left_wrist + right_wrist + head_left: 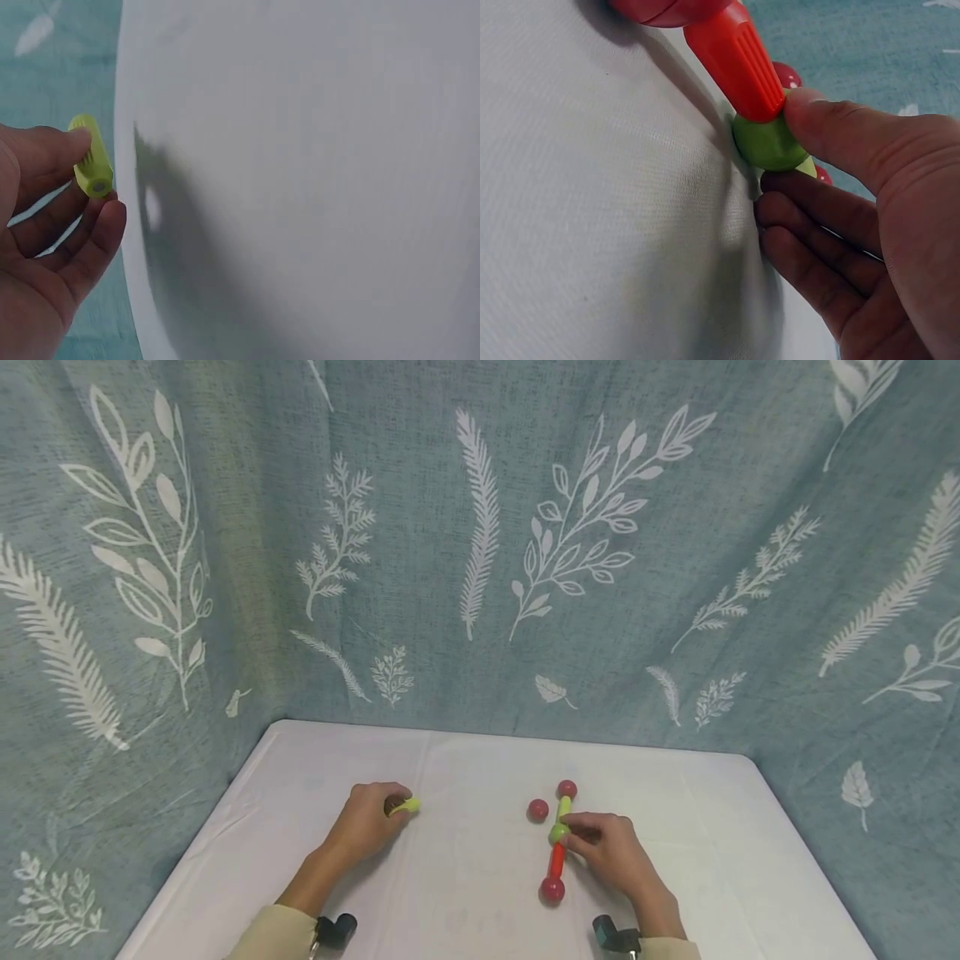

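My left hand (371, 818) pinches a short yellow-green toy rod (94, 157) between thumb and fingers, above the table. A grey round spot shows on the rod's near end in the left wrist view. On the right, my right hand (611, 852) holds a green ball (769, 142) between thumb and fingers. That ball joins a red rod (557, 860) and another yellow-green rod (564, 809) in a nearly straight line. A dark red ball (552, 890) sits at the near end, and a second red ball (567, 788) at the far end.
A loose red ball (537, 811) lies just left of the joined pieces. The white-covered table (465, 877) has rounded far corners. Behind it and along both sides hangs a blue-green curtain (420, 568) with white leaf prints.
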`<act>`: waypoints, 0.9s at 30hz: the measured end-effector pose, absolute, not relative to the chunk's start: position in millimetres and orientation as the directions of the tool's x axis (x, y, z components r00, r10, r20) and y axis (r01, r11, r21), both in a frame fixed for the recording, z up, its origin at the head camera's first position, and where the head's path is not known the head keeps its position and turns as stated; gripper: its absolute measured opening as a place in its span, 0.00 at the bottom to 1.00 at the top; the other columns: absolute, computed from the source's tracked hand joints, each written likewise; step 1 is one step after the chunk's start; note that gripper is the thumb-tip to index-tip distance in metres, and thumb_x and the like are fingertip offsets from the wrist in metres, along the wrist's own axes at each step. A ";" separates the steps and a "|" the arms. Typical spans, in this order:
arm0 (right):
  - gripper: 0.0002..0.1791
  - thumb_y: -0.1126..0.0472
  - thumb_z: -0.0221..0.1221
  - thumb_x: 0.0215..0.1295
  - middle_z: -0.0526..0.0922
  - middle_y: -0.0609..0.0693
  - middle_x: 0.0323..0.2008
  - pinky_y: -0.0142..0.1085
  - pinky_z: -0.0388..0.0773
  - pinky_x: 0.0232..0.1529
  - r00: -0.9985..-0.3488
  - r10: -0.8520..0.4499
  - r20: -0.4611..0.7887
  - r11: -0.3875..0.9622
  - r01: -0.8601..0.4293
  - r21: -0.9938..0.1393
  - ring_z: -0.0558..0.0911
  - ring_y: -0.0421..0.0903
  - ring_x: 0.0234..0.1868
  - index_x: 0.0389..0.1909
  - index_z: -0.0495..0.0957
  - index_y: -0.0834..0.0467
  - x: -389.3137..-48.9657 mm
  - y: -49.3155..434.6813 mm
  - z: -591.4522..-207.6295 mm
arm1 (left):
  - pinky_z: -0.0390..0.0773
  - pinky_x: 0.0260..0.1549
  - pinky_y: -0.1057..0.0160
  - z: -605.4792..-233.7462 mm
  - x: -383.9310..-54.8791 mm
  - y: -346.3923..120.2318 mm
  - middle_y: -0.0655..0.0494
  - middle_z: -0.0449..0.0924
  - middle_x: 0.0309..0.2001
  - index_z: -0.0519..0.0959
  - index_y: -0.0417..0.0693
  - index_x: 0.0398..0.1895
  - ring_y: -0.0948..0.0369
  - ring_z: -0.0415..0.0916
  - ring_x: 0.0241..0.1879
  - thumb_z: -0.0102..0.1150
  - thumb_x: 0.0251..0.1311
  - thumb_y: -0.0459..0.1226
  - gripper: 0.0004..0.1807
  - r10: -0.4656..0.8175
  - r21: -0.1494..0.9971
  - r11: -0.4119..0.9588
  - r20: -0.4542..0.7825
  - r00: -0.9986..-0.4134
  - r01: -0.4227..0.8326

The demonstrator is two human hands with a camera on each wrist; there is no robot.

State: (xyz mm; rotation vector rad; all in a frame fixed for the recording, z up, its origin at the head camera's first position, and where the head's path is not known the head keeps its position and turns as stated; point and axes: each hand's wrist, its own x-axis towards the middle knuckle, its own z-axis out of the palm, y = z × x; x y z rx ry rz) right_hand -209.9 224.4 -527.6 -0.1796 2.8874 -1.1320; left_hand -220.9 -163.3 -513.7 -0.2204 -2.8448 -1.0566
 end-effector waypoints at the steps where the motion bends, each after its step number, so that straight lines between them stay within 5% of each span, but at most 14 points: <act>1: 0.15 0.58 0.77 0.66 0.94 0.44 0.49 0.45 0.89 0.57 -0.992 -0.122 0.011 0.728 -0.097 -0.679 0.92 0.43 0.49 0.52 0.92 0.47 -209.7 224.4 -527.1 | 0.87 0.44 0.53 -512.7 -217.5 -158.0 0.50 0.92 0.41 0.90 0.39 0.49 0.58 0.85 0.41 0.75 0.62 0.27 0.12 0.099 0.654 0.737 0.144 -0.985 0.170; 8: 0.15 0.60 0.76 0.66 0.94 0.44 0.49 0.47 0.88 0.59 -0.992 -0.123 0.007 0.731 -0.095 -0.675 0.92 0.44 0.51 0.52 0.92 0.46 -211.6 225.2 -526.0 | 0.87 0.40 0.61 -504.1 -193.0 -119.7 0.54 0.91 0.38 0.90 0.39 0.46 0.63 0.85 0.37 0.76 0.62 0.27 0.10 0.121 0.771 0.618 0.101 -0.987 0.155; 15: 0.14 0.60 0.76 0.67 0.94 0.43 0.49 0.49 0.87 0.61 -0.994 -0.109 0.001 0.731 -0.081 -0.677 0.91 0.45 0.53 0.52 0.92 0.46 -214.9 226.1 -526.5 | 0.86 0.37 0.66 -498.2 -171.5 -86.4 0.55 0.90 0.36 0.89 0.37 0.44 0.63 0.84 0.35 0.74 0.62 0.30 0.09 0.280 0.837 0.511 0.053 -0.959 0.196; 27: 0.14 0.59 0.76 0.66 0.94 0.44 0.49 0.49 0.87 0.61 -0.992 -0.127 0.012 0.738 -0.103 -0.667 0.92 0.45 0.53 0.51 0.93 0.46 -216.5 225.1 -523.2 | 0.81 0.31 0.67 -509.2 -141.8 -23.3 0.56 0.82 0.29 0.88 0.42 0.32 0.59 0.78 0.36 0.78 0.59 0.34 0.06 0.289 0.883 0.468 -0.152 -0.945 0.001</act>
